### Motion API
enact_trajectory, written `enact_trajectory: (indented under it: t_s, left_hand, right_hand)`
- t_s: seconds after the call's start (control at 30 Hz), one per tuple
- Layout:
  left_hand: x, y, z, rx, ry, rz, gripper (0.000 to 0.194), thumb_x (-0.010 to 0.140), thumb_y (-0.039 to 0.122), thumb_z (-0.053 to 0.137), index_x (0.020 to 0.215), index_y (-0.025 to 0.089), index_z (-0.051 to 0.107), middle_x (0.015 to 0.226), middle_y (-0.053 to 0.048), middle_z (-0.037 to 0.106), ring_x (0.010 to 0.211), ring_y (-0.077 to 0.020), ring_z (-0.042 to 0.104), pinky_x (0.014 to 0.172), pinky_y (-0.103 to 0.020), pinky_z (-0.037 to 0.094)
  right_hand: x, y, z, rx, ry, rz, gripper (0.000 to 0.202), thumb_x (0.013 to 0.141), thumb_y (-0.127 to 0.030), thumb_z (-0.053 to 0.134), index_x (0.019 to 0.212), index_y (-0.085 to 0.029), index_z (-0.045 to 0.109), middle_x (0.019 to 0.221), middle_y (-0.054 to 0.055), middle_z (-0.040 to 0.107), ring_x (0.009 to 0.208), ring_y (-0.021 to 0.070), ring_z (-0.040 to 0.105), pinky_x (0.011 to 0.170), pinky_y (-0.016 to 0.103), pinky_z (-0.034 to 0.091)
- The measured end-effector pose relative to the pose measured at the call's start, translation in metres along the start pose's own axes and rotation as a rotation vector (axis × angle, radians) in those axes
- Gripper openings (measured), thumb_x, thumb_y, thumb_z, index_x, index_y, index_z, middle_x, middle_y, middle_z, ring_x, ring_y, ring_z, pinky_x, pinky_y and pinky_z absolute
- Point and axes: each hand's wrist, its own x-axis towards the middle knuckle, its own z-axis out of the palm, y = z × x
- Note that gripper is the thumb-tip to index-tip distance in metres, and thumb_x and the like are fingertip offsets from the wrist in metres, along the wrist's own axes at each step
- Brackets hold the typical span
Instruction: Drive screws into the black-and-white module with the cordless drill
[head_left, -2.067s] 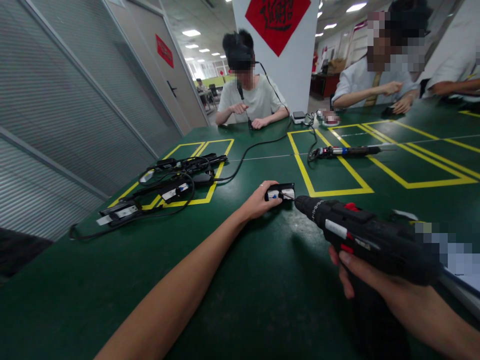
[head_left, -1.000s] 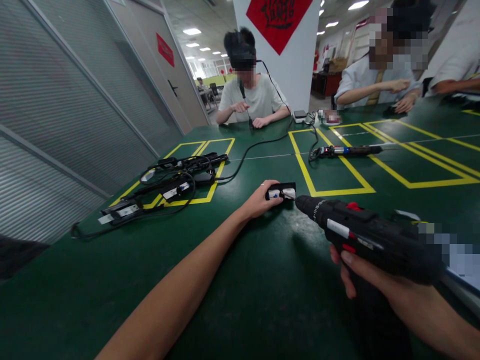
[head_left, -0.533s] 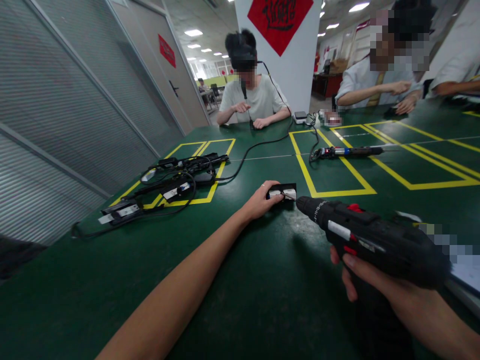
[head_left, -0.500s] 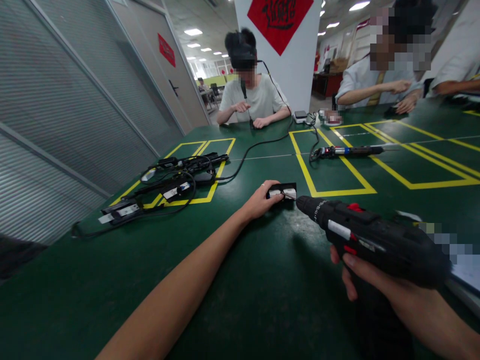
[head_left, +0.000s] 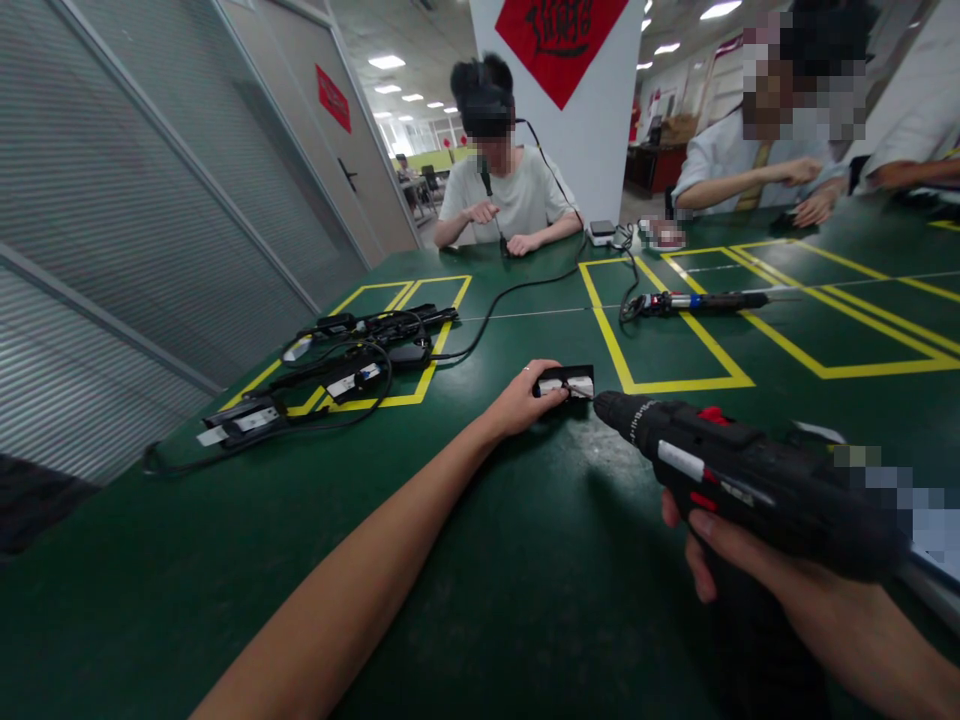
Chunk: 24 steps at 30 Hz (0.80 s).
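Note:
On the green table [head_left: 480,560], a small black box-like part [head_left: 581,384] with a white inner face is held down by my left hand [head_left: 529,395], fingers closed about its left end. My right hand [head_left: 757,560] wraps round the handle of a black cordless drill [head_left: 742,480] with red buttons. The drill's chuck points left at the right end of the black part. Whether the bit touches the part I cannot tell.
Black devices with cables [head_left: 367,365] lie in yellow-taped boxes at left. A soldering-iron-like tool [head_left: 705,302] lies beyond the drill. Across the table, a person [head_left: 510,190] uses a screwdriver; another person [head_left: 757,180] works at the far right.

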Motion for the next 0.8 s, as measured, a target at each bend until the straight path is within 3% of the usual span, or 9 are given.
enact_trajectory:
  t_s: [0.23,0.63,0.8]
  left_hand:
    - [0.001,0.0,-0.001,0.013,0.0,0.006,0.048,0.079,0.038,0.057,0.12,0.017,0.048,0.12,-0.01,0.053,0.109,-0.0222,0.052,0.097,-0.037,0.042]
    - [-0.001,0.005,-0.001,0.011,-0.009,-0.014,0.051,0.076,0.034,0.06,0.122,0.016,0.047,0.111,-0.009,0.057,0.098,-0.0205,0.055,0.091,-0.037,0.043]
    - [-0.001,0.005,-0.002,0.005,-0.004,-0.012,0.051,0.076,0.034,0.061,0.122,0.017,0.048,0.111,-0.009,0.056,0.099,-0.0208,0.055,0.091,-0.037,0.044]
  right_hand:
    - [-0.003,-0.008,0.004,0.006,0.06,0.061,0.022,0.087,-0.045,0.051,0.088,-0.025,0.06,0.06,-0.004,0.063,0.063,0.0178,0.061,0.071,0.032,0.043]
    - [0.002,0.003,-0.002,-0.068,0.006,0.017,0.033,0.086,-0.051,0.05,0.085,-0.023,0.067,0.068,0.0,0.067,0.072,0.0199,0.063,0.076,0.034,0.045]
    - [0.003,0.004,-0.003,-0.069,0.005,-0.021,0.032,0.086,-0.05,0.05,0.075,-0.023,0.064,0.067,0.0,0.066,0.071,0.019,0.063,0.074,0.033,0.045]
